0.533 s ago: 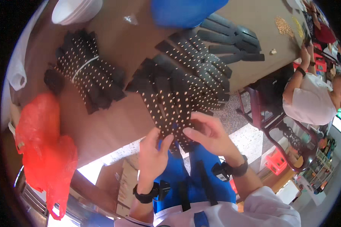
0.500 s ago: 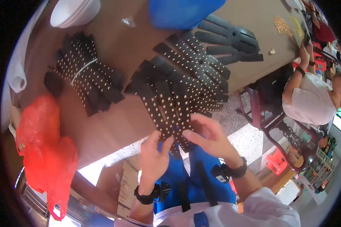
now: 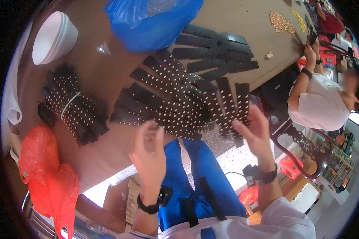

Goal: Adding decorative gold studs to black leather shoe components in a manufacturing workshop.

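My right hand (image 3: 260,137) pinches a black studded strip piece (image 3: 228,113) by its lower end, thumb on the front and fingers behind. Its strips fan upward, dotted with small metal studs, and it is held right of a pile of similar studded pieces (image 3: 169,99). My left hand (image 3: 148,155) is raised at the near left edge of that pile. Thumb and forefinger stand apart there, with nothing seen between them. Plain black slotted pieces without studs (image 3: 215,49) lie behind the pile.
At left lie a tied studded bundle (image 3: 73,105) and a red plastic bag (image 3: 48,171). Farther back are stacked white bowls (image 3: 56,38), a blue bag (image 3: 151,28) and small gold pieces (image 3: 281,23). A person in a white shirt (image 3: 321,97) sits at right.
The studded piece has moved right in my right hand, and my left hand has let go of it. My view has shifted, so the table things appear lower and farther left.
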Demonstrator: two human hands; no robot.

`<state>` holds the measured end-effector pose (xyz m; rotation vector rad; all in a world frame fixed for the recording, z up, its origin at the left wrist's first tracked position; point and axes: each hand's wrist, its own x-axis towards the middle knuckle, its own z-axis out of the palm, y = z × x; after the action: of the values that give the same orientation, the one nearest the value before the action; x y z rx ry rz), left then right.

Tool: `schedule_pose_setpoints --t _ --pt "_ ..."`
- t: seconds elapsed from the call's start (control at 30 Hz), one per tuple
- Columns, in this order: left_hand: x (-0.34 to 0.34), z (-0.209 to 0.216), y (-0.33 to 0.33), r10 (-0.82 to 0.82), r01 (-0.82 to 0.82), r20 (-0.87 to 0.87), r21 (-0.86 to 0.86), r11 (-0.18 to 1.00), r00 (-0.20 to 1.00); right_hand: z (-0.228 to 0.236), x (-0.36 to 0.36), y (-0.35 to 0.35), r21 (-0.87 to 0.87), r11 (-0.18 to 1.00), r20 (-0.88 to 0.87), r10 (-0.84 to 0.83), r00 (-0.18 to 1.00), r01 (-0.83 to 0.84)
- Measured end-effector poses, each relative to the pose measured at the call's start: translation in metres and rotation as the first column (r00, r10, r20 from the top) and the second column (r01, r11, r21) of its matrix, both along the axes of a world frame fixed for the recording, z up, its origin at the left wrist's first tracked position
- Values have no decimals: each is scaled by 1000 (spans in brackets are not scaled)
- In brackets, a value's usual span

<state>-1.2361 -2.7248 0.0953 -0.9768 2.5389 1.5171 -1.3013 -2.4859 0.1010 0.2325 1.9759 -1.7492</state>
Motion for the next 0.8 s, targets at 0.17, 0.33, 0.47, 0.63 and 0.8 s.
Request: schedule_pose_setpoints --t 0.17,0.33,0.47,0.63,0.8 --pt "-69 -31 -24 -189 107 -115 -501 859 975 1 -37 10 -31 997 -40 74 996 -75" --pt "-99 -42 -42 -235 214 33 -547 810 971 0 -70 14 -57 993 -97 100 990 -105" --pt "-108 -35 -46 -268 290 122 -558 778 956 -8 -85 20 -65 996 -99 54 994 -61" --pt "-103 -14 -41 -278 274 27 -289 917 960 -10 -99 25 -175 978 -23 116 993 -118" --pt "-88 -21 -32 -64 128 -251 248 960 966 -17 -105 22 -223 973 10 70 998 -66"
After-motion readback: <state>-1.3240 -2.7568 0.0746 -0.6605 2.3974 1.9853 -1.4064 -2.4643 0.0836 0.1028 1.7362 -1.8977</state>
